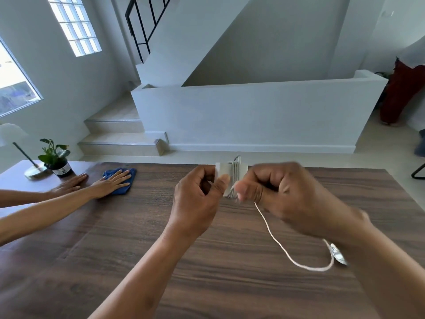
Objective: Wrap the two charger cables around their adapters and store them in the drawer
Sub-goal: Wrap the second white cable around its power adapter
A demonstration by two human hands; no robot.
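two hands (226, 192) around adapter (226, 178) (half-wrapped)

bright daylight from windows (76, 26) at left; right hand (287, 194) motion-blurred; wide-angle bending at edges.

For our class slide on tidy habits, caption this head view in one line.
Left hand steadies a white square adapter while right hand winds its thin white cable.

A left hand (195, 199) pinches a white adapter (226, 178) between thumb and fingers above a wooden table (161, 238). The right hand (282, 194) grips the white cable (276, 244) just beside several wound turns, the loose end trailing below its fingers.
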